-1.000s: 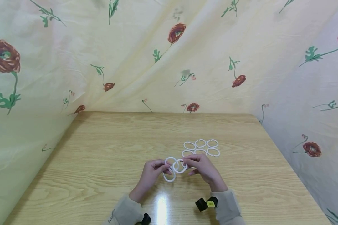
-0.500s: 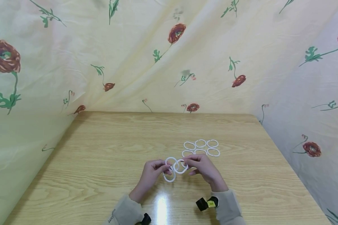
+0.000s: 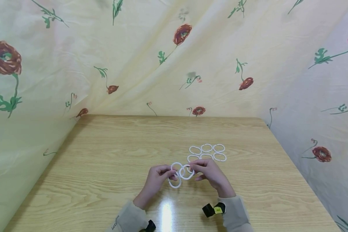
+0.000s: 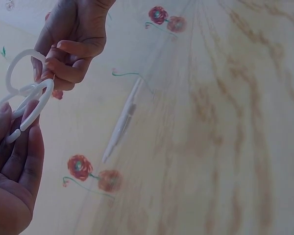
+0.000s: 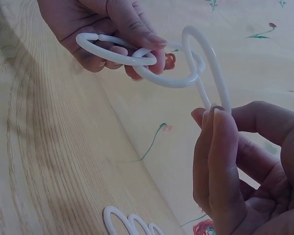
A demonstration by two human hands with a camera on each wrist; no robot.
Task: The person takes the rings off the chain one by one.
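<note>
Three white plastic links hang together between the hands, above the table. My left hand (image 3: 156, 175) pinches the middle link (image 5: 169, 84) between thumb and fingers. Another link (image 5: 108, 58), with a small split in its loop, is hooked through that one and dangles on the left hand's side. My right hand (image 3: 211, 175) holds the third link (image 5: 216, 63) upright by its lower end, thumb against fingertips, and this link passes through the middle one. In the left wrist view the linked loops overlap, and the fingers hide part of them.
Several loose white links (image 3: 226, 158) lie in two rows on the wooden table (image 3: 127, 138), just beyond the right hand. Cream flowered cloth (image 3: 139, 64) hangs behind the table and at both sides. Black cameras (image 3: 208, 211) are strapped at the wrists.
The right hand and its link have drifted very slightly to the right. The grips of both hands look the same, and the loose links have not moved.
</note>
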